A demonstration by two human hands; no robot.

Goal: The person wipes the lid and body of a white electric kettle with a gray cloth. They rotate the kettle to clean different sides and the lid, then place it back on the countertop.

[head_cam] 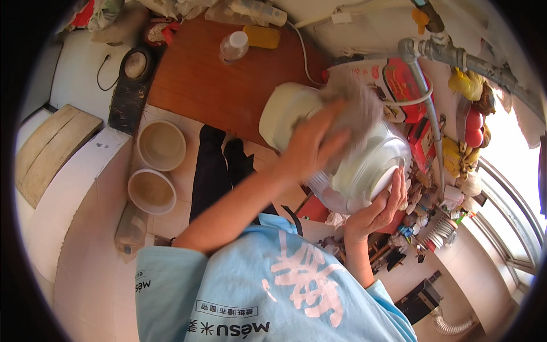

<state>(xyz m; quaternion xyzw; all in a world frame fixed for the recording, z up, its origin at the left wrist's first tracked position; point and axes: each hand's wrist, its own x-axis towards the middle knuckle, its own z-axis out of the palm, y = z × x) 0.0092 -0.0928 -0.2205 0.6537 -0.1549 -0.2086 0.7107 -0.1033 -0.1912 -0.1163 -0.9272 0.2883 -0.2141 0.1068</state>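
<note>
My left hand (314, 145) is blurred and holds a greyish-brown cloth (352, 111) against the upper side of a large, clear, ribbed container (354, 171). My right hand (380, 209) grips the container's round white end at the lower right, with the fingers along its edge. The container is tilted, and the cloth and left hand hide part of it. Just behind it, a pale, square-shaped tub or lid (284, 111) lies at the edge of the reddish-brown wooden table (205, 81).
A clear jar with a white lid (238, 40) stands by a yellow box (265, 37) on the table. Two round basins (161, 145) are on the tiled floor at left. A metal pipe (427, 102) rises at right, near hanging bags and a rack of dishes (442, 233).
</note>
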